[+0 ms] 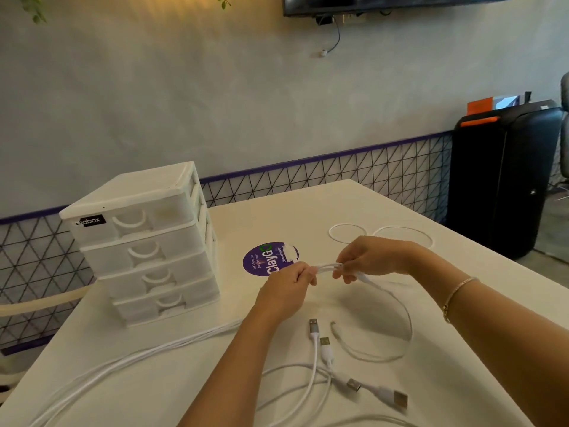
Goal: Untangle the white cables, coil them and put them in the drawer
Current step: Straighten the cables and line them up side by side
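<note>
Above the white bench [354,208], the left hand [284,292] and right hand [368,257] each pinch a bundle of white cables [326,269] stretched between them, the grip of both curled tight round the strands. More cable trails off left across the bench, and loose USB plugs [324,342] lie near the forearms. The drawer unit [144,241] stands at left, drawers closed.

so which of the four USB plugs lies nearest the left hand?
The silver plug pointing up, just below the left hand; the other three lie closer to the table's near edge.
</note>
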